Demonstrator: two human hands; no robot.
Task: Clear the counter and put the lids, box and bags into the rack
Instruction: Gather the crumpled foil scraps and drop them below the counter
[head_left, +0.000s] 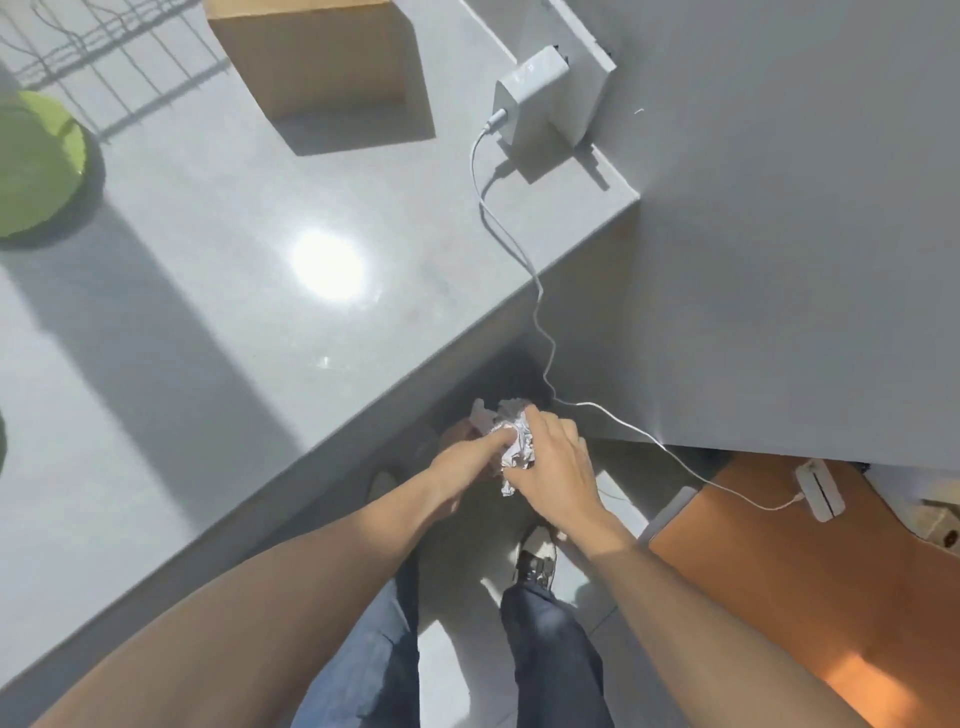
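Both my hands are held low, off the front edge of the grey counter (218, 291), above a dark spot on the floor. My left hand (467, 462) and my right hand (558, 462) press together on a crumpled ball of silver foil and paper (517, 441). A brown cardboard box (317, 57) stands at the back of the counter. A green lid (36, 166) lies at the counter's left edge. A wire rack (104, 47) shows at the far left, behind the lid.
A white charger block (535, 98) sits in a socket by the grey wall, and its cable (540, 322) trails down past my hands to a white device (821, 488) on an orange surface. My legs and a shoe (537, 556) are below.
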